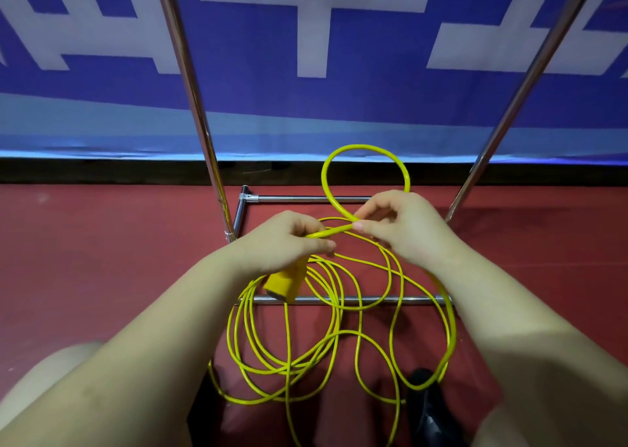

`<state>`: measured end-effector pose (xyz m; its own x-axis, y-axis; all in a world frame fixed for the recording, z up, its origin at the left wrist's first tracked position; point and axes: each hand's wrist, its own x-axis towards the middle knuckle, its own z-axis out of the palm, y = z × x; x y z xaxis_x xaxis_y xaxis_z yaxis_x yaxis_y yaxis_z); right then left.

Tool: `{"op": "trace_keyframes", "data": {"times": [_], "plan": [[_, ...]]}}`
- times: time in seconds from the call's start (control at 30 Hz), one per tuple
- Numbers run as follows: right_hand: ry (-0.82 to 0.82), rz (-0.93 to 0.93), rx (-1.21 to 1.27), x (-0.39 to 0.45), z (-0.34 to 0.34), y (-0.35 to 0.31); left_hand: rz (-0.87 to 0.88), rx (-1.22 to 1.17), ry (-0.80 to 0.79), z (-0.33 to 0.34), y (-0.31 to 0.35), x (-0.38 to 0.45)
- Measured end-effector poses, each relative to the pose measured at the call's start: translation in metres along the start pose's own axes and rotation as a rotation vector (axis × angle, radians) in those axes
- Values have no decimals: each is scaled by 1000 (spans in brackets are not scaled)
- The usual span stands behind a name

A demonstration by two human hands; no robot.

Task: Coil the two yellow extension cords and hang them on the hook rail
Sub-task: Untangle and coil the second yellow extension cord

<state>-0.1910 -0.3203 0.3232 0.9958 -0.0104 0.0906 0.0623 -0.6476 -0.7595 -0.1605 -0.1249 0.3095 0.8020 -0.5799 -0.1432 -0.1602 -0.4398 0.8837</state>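
Note:
A yellow extension cord (pixel 339 310) hangs in several loose loops from my two hands down to the red floor. My left hand (pixel 289 239) grips a bundle of its strands, and the cord's yellow plug end (pixel 283 285) hangs just below that hand. My right hand (pixel 404 225) pinches the cord between thumb and fingers close to the left hand. One round loop (pixel 365 147) stands up above the right hand. I cannot tell whether the loops belong to one cord or two. No hooks are in view.
A chrome rack stands in front of me: two slanted poles (pixel 190 83) (pixel 530 83) and low base bars (pixel 370 299) on the red floor (pixel 102 259). A blue and white banner (pixel 306 56) covers the wall behind. A dark shoe (pixel 428 409) is below the cord.

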Motion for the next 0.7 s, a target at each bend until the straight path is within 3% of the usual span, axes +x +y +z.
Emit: {"op": "trace_keyframes", "data": {"times": [0.23,0.4,0.5,0.6,0.63,0.7], "plan": [[-271,53,9,-5,3,-1,17,30,93,0,-3,0],[-438,141,28,-11,6,-7,9,208,112,2,-8,2],[-424,202,191,-12,7,-8,-29,186,294,2,-11,5],[-396,284,383,-12,13,-8,-194,233,489,3,-9,6],[-386,296,428,-12,15,-9,-270,170,463,5,-6,7],[-366,277,453,-14,20,-11,-415,-198,319,11,1,9]]}}
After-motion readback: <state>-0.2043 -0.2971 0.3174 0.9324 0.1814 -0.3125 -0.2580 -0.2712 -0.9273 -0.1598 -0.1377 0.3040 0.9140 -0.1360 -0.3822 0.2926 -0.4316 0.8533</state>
